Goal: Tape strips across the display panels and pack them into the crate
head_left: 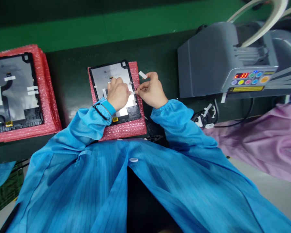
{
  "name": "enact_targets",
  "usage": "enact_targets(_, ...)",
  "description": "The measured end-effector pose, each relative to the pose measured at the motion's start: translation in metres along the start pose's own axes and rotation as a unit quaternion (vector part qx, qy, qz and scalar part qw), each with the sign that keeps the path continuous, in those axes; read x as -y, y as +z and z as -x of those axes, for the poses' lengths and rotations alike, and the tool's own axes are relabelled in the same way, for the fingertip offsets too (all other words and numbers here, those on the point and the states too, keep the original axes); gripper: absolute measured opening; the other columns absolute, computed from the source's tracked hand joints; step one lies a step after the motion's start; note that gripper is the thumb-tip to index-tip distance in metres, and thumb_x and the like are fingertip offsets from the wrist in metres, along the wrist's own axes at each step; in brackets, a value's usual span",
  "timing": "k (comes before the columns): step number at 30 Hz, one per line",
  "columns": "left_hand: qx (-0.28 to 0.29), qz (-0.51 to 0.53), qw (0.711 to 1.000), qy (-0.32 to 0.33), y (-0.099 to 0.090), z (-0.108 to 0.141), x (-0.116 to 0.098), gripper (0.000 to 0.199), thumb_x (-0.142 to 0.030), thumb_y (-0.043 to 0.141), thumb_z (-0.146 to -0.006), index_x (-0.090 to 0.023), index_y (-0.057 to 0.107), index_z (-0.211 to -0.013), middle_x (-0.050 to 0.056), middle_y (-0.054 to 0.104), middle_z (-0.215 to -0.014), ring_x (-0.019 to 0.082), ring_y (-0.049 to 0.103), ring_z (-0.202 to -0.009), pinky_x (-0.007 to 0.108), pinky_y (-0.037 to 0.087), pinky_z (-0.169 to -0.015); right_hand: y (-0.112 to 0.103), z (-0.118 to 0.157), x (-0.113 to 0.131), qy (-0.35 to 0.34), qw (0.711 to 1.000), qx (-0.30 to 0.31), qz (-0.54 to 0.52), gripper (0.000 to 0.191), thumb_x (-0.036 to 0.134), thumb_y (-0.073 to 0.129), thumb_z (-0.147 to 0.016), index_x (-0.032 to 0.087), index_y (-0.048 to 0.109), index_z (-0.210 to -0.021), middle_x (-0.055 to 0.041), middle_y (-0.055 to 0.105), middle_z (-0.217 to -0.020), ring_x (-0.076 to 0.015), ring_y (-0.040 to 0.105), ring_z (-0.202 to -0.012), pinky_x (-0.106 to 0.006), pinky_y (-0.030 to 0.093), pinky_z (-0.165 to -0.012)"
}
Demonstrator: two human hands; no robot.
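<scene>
Grey machine (203, 66), black cable (232, 125), pink fabric (264, 142), possibly tape scraps (207, 110)

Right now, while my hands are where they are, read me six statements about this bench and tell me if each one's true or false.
1. A short white strip spans the gap between the left hand and the right hand. True.
2. A longer white strip touches the left hand. False: it touches the right hand.
3. The panel under the left hand lies on red bubble wrap. True.
4. A blue wristband is on the right wrist. False: it is on the left.
5. The grey machine has a blank display. False: it shows red characters.
6. A second panel lies on the stack at far left. True.
</scene>
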State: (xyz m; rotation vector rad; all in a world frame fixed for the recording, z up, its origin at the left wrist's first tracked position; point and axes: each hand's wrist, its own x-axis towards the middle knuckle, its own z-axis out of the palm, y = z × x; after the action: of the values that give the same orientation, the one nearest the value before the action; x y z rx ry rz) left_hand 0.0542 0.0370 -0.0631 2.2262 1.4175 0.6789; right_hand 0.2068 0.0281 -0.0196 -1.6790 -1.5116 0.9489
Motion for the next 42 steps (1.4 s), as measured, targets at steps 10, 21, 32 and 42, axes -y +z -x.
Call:
enact_targets(10,-0.052,-0.017,0.998,0.002,-0.009,-0.008,0.019,0.036,-0.051,0.051,-0.09,-0.019,0.061,-0.104,0.012,0.057,-0.107,0.036,0.045,-0.117,0.055,0.037,-0.096,-0.019,-0.014,-0.017,0.023,0.985,-0.037,-0.166,0.036,0.003,0.076,-0.063,0.021,0.051,-0.081,0.0077,0.049,-0.065,-0.0118,0.054,-0.072,-0.027,0.047,-0.074)
enact_targets(21,0.03,0.048,0.997,0.057,-0.034,-0.023,0.01,0.039,-0.054,0.047,-0.091,-0.02,0.065,-0.088,0.007,0.063,-0.098,0.027,0.053,-0.105,0.045,0.039,-0.094,-0.021,-0.012,-0.005,-0.089,0.992,0.083,-0.02,0.035,0.049,0.072,-0.072,0.02,0.055,-0.065,0.0056,0.053,-0.057,-0.0109,0.051,-0.062,-0.025,0.046,-0.067)
enact_targets(32,0.056,0.025,0.998,-0.023,-0.028,-0.018,0.001,0.026,-0.037,0.051,-0.093,-0.016,0.065,-0.088,0.009,0.062,-0.097,0.028,0.052,-0.107,0.047,0.038,-0.096,-0.015,-0.021,-0.014,-0.146,0.985,0.032,0.088,0.023,0.035,0.073,-0.075,0.021,0.057,-0.066,-0.0014,0.059,-0.081,-0.0188,0.057,-0.092,-0.043,0.042,-0.098)
enact_targets(42,0.057,-0.067,0.993,-0.075,-0.03,-0.009,-0.022,0.022,-0.028,0.051,-0.092,-0.013,0.066,-0.085,0.014,0.061,-0.104,0.033,0.047,-0.116,0.045,0.034,-0.099,-0.005,-0.026,-0.036,-0.208,0.939,0.034,0.273,0.018,0.035,0.057,-0.085,0.018,0.06,-0.078,-0.0102,0.056,-0.105,-0.0311,0.049,-0.11,-0.062,0.032,-0.103)
